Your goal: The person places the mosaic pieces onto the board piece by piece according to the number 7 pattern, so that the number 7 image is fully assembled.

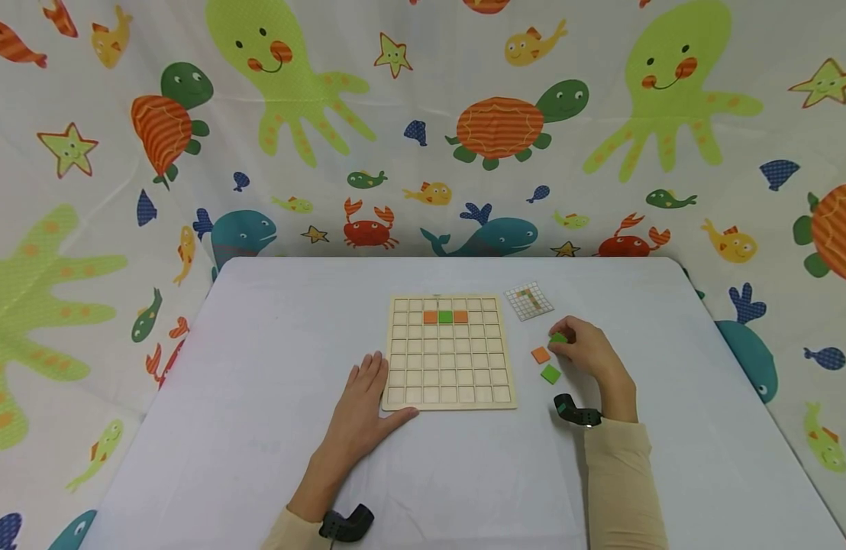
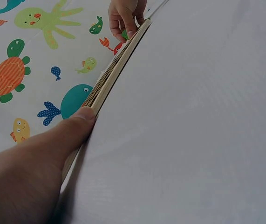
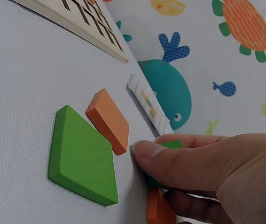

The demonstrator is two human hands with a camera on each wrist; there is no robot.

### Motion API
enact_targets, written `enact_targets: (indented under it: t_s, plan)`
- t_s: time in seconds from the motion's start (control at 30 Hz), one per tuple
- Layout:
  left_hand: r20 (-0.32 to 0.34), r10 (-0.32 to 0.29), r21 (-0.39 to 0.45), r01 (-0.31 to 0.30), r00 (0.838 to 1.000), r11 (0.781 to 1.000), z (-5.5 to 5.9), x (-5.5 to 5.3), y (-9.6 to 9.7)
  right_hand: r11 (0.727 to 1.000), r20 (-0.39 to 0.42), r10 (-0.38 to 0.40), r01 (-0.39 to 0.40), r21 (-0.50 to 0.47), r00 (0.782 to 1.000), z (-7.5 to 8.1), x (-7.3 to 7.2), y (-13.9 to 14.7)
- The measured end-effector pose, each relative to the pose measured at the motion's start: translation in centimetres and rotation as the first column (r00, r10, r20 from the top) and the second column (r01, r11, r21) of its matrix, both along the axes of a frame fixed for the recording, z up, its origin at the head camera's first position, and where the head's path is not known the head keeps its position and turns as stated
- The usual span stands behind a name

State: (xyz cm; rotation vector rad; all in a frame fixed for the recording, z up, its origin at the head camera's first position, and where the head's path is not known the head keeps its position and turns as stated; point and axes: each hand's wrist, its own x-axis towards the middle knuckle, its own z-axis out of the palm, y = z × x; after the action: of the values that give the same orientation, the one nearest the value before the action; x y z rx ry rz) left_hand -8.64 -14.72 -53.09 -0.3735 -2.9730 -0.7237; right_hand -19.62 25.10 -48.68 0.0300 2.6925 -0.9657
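Note:
A wooden grid board (image 1: 448, 378) lies on the table, with an orange tile (image 1: 431, 317), a green tile (image 1: 446, 317) and another orange tile (image 1: 460, 317) side by side in its second row from the far edge. My left hand (image 1: 360, 409) rests at the board's near left corner, fingers along the left side and thumb against the near edge. To the right of the board, my right hand (image 1: 588, 350) pinches a green tile (image 3: 172, 144) between thumb and fingers. Beside it lie a loose orange tile (image 1: 540, 355) and a loose green tile (image 1: 550, 373). Another orange tile (image 3: 160, 207) shows beneath the right hand.
A small pattern card (image 1: 529, 301) printed with a coloured grid lies by the board's far right corner. White cloth covers the table (image 1: 258, 367). Behind it hangs a curtain (image 1: 409, 84) with sea animals.

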Motion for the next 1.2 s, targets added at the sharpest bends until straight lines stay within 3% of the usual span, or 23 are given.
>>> enact_targets:
  t_s: [0.63,1.2]
  plan:
    - [-0.005,0.005,0.007,-0.005,1.000,1.000,0.1,0.2,0.0,0.999,-0.049,-0.014,0.016,0.043,0.999,0.5,0.1,0.0]
    - [-0.008,0.003,0.005,-0.002,1.000,1.000,0.2,0.1,0.1,1.000,-0.103,-0.028,0.028,-0.001,0.994,0.5,-0.2,-1.0]
